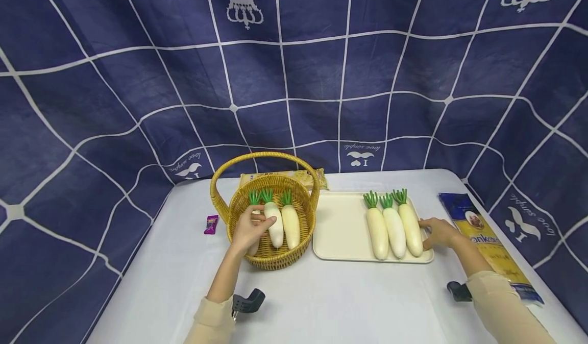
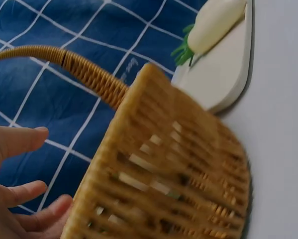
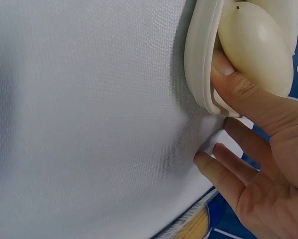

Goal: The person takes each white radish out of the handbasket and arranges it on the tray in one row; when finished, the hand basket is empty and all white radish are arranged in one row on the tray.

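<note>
A wicker basket (image 1: 275,263) with a tall handle holds three white radishes with green tops; the middle radish (image 1: 274,224) and the right radish (image 1: 291,226) show well, while my hand partly covers the left one. My left hand (image 1: 250,229) is over the basket's left side, thumb and fingers spread apart with nothing between them in the left wrist view. On a cream tray (image 1: 342,226) three more radishes (image 1: 394,229) lie side by side at its right end. My right hand (image 3: 253,139) pinches the tray's right rim, thumb inside beside the outermost radish, index finger outside.
Behind the basket lies a yellow packet (image 1: 321,179). A small purple wrapped piece (image 1: 211,224) is left of the basket. A blue and yellow bag (image 1: 489,244) stretches along the table's right side. Blue checked cloth (image 1: 312,73) hangs behind the white table (image 1: 340,303).
</note>
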Demonstrator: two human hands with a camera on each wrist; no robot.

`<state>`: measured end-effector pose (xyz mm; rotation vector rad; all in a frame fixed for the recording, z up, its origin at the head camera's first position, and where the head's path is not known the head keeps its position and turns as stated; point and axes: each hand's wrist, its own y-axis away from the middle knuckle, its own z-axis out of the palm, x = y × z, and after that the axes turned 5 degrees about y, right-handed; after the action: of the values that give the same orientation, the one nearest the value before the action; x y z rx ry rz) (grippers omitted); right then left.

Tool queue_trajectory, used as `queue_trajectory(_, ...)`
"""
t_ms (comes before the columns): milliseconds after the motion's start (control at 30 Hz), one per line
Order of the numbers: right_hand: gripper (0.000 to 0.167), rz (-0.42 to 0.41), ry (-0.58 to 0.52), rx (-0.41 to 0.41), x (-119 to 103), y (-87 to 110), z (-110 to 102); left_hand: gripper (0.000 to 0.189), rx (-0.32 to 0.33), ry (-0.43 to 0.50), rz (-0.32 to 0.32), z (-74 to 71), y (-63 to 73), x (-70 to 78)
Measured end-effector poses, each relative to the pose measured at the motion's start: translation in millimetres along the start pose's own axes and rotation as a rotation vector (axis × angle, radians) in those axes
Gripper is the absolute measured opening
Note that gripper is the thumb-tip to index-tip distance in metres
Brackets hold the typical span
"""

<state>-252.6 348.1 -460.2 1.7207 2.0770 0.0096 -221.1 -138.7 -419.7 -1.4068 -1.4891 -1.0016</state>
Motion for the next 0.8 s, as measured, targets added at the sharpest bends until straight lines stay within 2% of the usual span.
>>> queue_trajectory(133, 0.07, -0.007, 0.007, 0.004, -0.1, 0.7, 1.2, 0.06, 0.006, -0.108, -0.011, -10.2, -6.7, -2.8)
queue_trajectory(367, 0.071, 0.007, 0.017, -0.006, 1.3, -0.6, 1.5, 0.066, -0.02, -0.146, -0.067, -23.1, -20.7, -9.4)
queue_trajectory(467, 0.072, 0.011, 0.015, -0.014, 0.8, -1.1, 0.2, 0.066, -0.034, -0.168, -0.089, -26.1, -24.3, -10.3)
queue_trajectory(700, 0.072, 0.022, 0.015, -0.024, 0.9, -3.1, -0.4, 0.069, -0.086, -0.25, -0.094, -28.5, -30.6, -8.3)
queue_trajectory(800, 0.073, 0.025, 0.015, -0.026, 1.3, -3.8, 0.3, 0.072, -0.11, -0.277, -0.127, -28.3, -33.8, -10.0)
